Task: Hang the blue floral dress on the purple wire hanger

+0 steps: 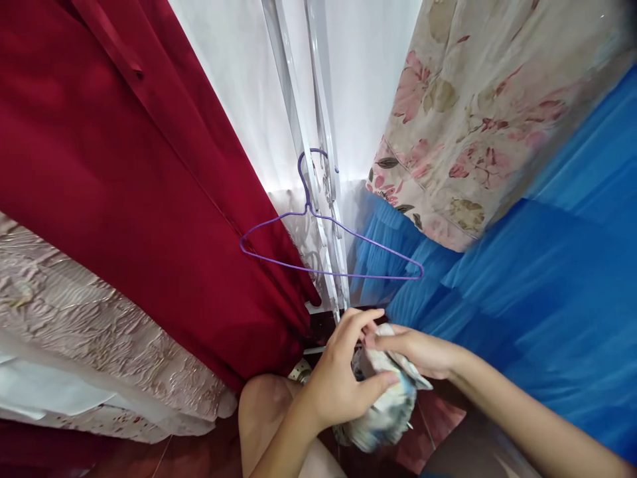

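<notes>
Bundle (385, 418) in grip of left hand (343, 378) and right hand (415, 348), apart from purple hanger (308, 208), loose edge (423, 381) free

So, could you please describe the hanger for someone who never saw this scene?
Start at the large red cloth filling much of the left side, then move right to the pale bars in the middle. The hanger shows there, above the left hand and the right hand. Thin and purple, it is a bare open outline among broad fabrics.
</notes>
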A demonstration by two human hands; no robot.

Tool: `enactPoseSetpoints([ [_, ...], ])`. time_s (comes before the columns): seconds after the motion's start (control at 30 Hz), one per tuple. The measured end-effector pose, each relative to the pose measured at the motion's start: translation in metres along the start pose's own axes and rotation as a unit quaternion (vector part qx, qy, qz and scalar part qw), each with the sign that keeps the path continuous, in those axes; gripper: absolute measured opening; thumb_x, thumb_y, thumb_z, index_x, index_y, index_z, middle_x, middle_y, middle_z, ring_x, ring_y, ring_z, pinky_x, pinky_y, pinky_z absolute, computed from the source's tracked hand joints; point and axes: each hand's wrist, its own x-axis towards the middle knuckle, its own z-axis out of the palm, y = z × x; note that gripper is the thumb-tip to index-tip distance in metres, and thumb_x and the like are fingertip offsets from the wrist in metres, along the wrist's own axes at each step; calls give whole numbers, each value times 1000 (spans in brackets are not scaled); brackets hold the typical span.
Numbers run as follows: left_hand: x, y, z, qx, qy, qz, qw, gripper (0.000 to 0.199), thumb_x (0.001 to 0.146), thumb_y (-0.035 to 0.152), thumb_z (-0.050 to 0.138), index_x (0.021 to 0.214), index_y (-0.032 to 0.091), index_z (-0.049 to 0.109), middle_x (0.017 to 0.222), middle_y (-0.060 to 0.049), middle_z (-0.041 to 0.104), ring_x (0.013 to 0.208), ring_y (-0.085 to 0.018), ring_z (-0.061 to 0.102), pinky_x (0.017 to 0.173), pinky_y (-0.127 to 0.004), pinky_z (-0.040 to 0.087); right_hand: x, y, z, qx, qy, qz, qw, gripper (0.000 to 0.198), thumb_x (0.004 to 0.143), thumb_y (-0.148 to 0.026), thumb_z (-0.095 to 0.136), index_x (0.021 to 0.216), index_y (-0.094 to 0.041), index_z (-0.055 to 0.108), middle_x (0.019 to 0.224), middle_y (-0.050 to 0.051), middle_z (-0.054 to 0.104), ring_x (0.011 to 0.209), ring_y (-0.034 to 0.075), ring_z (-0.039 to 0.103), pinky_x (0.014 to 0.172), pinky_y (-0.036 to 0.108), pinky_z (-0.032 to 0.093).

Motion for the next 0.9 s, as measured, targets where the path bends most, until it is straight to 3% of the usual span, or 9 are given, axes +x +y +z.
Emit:
enactPoseSetpoints([
  [0.03,0,-2,-2,-14,-17,-6,1000,85,66,25,87,142,30,48,133,-9,55,121,-26,53,108,-37,42,-7,-11,-2,-69,-69,29,995,22,82,-37,72,73,-18,66,68,-2,62,63,13,55,60,23,45],
  [0.1,0,-9,-3,-78,-112,-41,990,79,64,32,89,135,26,55,131,-9,58,121,-28,54,106,-37,43,-23,-37,-4,-233,-204,51,949,23,84,-35,71,73,-15,68,63,-2,59,56,11,51,53,22,41],
  [0.17,-2,-18,0,-129,-197,-98,967,52,70,40,85,114,19,67,105,-6,67,97,-24,62,86,-30,49,-41,-64,-6,-364,-224,2,904,20,83,-31,72,73,-15,70,59,-4,56,52,10,45,48,22,34],
  [0.23,-5,-29,0,-119,-198,-142,963,34,77,43,79,94,15,70,83,-2,64,78,-18,59,69,-25,45,-58,-89,-10,-438,-146,-56,885,12,82,-25,71,75,-16,73,59,-3,57,51,10,44,45,22,30],
  [0.37,-9,-43,-23,-92,-48,-159,982,28,88,42,68,87,14,67,76,0,58,70,-14,50,62,-23,39,-67,-131,-33,-468,61,-132,872,11,81,-20,66,79,-18,77,67,2,67,54,13,55,47,24,36],
  [0.57,-13,-33,-92,-31,109,-111,987,25,89,41,66,83,17,64,73,1,54,67,-13,48,61,-22,38,10,-158,-51,-386,177,-342,838,9,80,-23,69,84,-19,76,84,4,72,74,16,61,65,26,46],
  [0.67,-21,-30,-122,4,126,-114,985,23,91,39,61,86,17,66,78,-1,61,72,-16,54,65,-24,42,45,-150,-47,-322,130,-311,885,13,81,-27,70,92,-20,71,69,-2,66,55,10,51,51,22,38],
  [0.77,-30,-40,-153,91,52,-141,985,19,89,34,58,87,18,68,82,-3,65,76,-19,58,67,-27,44,55,-138,-48,-216,52,-235,946,18,84,-35,68,89,-18,69,68,-2,66,54,10,54,50,21,39],
  [0.9,-22,-67,-202,296,-29,-132,946,17,80,26,55,68,20,66,74,-3,65,77,-22,58,73,-29,44,45,-131,-53,-103,22,-195,975,21,80,-35,74,82,-15,70,71,0,68,57,10,59,54,20,44],
])
